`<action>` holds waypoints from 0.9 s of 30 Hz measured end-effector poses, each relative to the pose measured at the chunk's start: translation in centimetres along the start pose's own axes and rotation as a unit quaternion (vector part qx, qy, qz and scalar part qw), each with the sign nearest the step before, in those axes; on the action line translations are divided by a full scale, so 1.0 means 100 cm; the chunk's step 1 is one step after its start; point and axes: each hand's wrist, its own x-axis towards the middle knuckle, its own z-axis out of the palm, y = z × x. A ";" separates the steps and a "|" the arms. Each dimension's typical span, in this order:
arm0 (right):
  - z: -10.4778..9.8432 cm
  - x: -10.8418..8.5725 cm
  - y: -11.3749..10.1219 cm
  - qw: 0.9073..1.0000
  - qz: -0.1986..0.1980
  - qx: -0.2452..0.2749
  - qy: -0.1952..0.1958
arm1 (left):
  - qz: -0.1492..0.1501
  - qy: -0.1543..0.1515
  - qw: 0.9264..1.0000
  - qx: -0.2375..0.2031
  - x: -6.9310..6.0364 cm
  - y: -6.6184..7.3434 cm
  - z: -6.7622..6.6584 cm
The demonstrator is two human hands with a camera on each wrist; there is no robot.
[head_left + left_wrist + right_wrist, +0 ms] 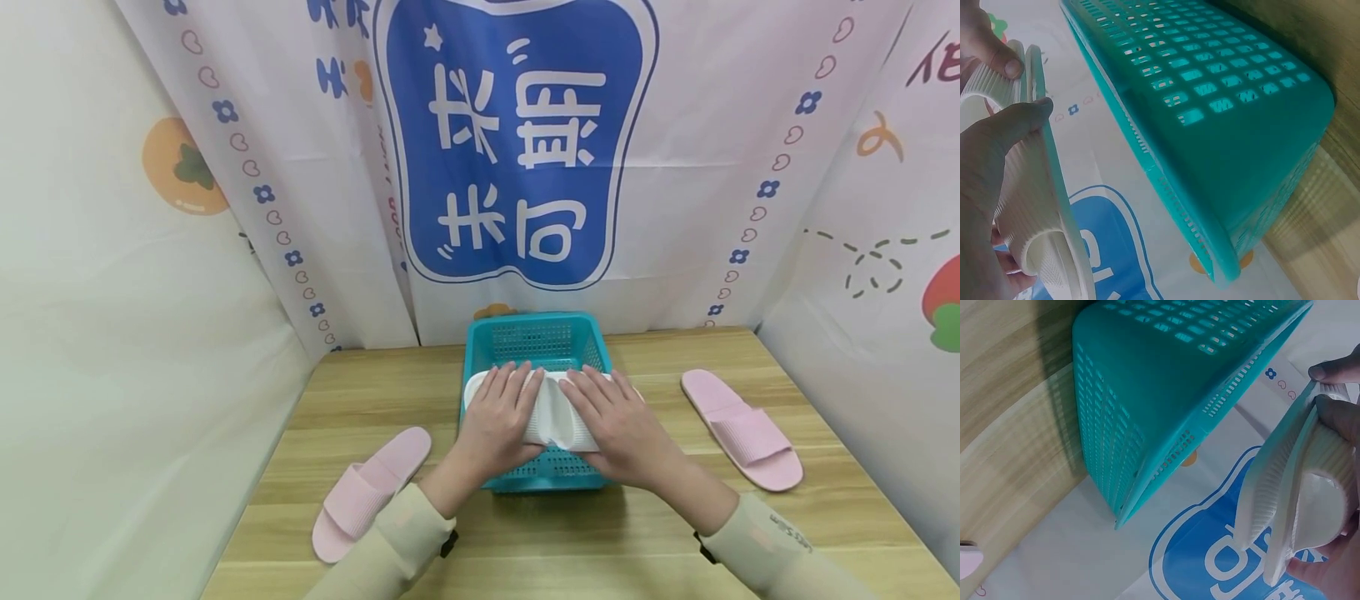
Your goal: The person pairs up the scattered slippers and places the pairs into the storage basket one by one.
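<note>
Above a teal basket [543, 482], both hands grip a pair of white slippers [557, 412] with ribbed straps. The left hand [495, 421] holds the left end, its fingers over the top and thumb at the near edge; the right hand [622, 429] holds the right end the same way. In the left wrist view, the slippers [1054, 187] lie against each other beside the basket [1241, 150], in the left hand [985, 162]. The right wrist view has the right hand [1341, 425] pinching the slippers' [1285, 506] edges, near the basket [1122, 381].
A pink slipper [356, 504] lies on the wooden table [375, 387] left of the basket. Another pink slipper [750, 437] lies to its right. Behind the table hangs a white printed cloth [675, 208] with a blue sign.
</note>
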 end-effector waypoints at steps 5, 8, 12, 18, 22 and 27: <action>0.002 0.000 -0.002 1.000 0.004 -0.002 -0.004 | -0.001 -0.012 1.000 0.004 0.000 0.001 0.000; 0.003 -0.001 -0.003 1.000 0.005 -0.003 -0.003 | -0.002 -0.016 1.000 0.002 -0.001 0.002 0.001; 0.004 -0.001 -0.003 1.000 0.006 -0.004 -0.005 | -0.002 -0.014 1.000 -0.003 -0.001 0.002 0.001; 0.003 -0.001 -0.003 1.000 0.005 -0.003 -0.010 | -0.001 -0.010 1.000 -0.004 -0.002 0.001 0.002; 0.003 -0.001 -0.002 1.000 0.002 -0.010 -0.011 | 0.003 -0.002 1.000 -0.011 -0.002 -0.001 0.002; 0.002 0.000 -0.001 1.000 -0.003 -0.010 -0.014 | 0.006 -0.004 1.000 -0.021 -0.002 -0.003 0.002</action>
